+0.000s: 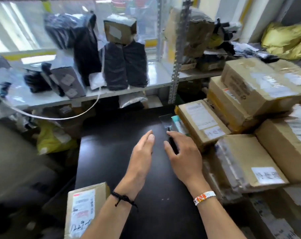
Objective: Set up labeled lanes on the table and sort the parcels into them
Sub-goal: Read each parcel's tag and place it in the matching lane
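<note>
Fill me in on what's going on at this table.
A person is working at a dark table, and no lane labels are visible on it yet. The right hand grips a slim black object, possibly a marker. The left hand is open, fingers straight, over the tabletop. Cardboard parcels are stacked along the right side, and a single box sits at the near left corner.

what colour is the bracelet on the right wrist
Mostly white beads with a patch of orange, red and black; the bracelet shows best in the head view.
</note>
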Motion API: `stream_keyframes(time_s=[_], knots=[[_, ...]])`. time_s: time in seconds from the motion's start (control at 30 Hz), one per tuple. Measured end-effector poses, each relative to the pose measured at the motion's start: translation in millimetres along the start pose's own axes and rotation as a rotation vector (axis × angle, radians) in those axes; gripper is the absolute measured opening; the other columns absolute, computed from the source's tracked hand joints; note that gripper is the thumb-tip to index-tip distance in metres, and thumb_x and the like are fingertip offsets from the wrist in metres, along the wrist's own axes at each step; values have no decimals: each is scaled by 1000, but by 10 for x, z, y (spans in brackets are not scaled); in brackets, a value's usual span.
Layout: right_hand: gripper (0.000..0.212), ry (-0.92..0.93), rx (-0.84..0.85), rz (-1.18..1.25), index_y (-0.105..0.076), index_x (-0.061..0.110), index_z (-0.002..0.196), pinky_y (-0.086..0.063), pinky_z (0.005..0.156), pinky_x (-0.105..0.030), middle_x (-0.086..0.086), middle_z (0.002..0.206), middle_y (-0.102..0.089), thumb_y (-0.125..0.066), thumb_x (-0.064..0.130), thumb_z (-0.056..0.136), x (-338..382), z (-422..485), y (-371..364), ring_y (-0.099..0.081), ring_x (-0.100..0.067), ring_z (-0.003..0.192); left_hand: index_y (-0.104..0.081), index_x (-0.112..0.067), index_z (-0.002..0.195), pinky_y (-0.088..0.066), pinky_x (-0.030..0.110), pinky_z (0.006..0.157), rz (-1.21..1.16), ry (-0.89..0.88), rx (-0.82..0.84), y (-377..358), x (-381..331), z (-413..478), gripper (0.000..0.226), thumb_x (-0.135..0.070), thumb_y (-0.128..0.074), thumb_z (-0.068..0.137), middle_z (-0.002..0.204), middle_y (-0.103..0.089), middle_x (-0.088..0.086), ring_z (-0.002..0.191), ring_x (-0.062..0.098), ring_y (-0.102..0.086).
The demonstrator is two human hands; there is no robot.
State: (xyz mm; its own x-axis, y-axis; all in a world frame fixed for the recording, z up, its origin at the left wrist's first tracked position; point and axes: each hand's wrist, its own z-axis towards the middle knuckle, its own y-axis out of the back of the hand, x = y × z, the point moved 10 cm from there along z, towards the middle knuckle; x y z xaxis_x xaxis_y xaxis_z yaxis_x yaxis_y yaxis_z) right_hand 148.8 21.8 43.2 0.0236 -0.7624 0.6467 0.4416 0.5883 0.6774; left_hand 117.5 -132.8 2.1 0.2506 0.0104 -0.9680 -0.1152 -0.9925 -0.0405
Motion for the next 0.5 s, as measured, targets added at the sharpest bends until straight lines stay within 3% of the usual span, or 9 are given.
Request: stream_keyframes(time_s=[0.13, 0.3, 0.43, 0.5], knots=[[43, -57, 218, 74, -62, 26, 141, -45, 112, -34, 9, 142, -63, -67, 36, 100, 240, -167, -791, -56, -12, 132, -53, -24, 151, -37, 41, 123, -31, 18, -112, 747, 118, 2, 42, -33, -47, 110, 152, -55, -10, 141, 6, -49], [57, -166, 514, 134, -47, 33, 153, -45, 112, -36, 15, 155, -50, -61, 49, 100, 514, -648, -1720, -52, -9, 137, -51, -21, 152, -34, 41, 124, 10, 78, -250, 1761, 502, 1, 44, -33, -46, 111, 154, -52, -8, 143, 9, -46], [78, -348, 758, 170, -28, 33, 163, -41, 118, -45, 7, 166, -35, -59, 62, 97, 501, -1226, -2388, -42, -17, 148, -49, -16, 154, -29, 26, 119, 228, 120, -369, 2531, 874, -114, 47, -29, -49, 110, 154, -48, -7, 145, 10, -42], [80, -442, 834, 195, -27, 29, 164, -41, 117, -43, 2, 163, -38, -61, 59, 97, 460, -1495, -2624, -45, -20, 145, -45, -15, 157, -32, 33, 121, 365, 168, -380, 2808, 1149, -137, 51, -30, -51, 108, 159, -46, -1, 148, 16, -41]])
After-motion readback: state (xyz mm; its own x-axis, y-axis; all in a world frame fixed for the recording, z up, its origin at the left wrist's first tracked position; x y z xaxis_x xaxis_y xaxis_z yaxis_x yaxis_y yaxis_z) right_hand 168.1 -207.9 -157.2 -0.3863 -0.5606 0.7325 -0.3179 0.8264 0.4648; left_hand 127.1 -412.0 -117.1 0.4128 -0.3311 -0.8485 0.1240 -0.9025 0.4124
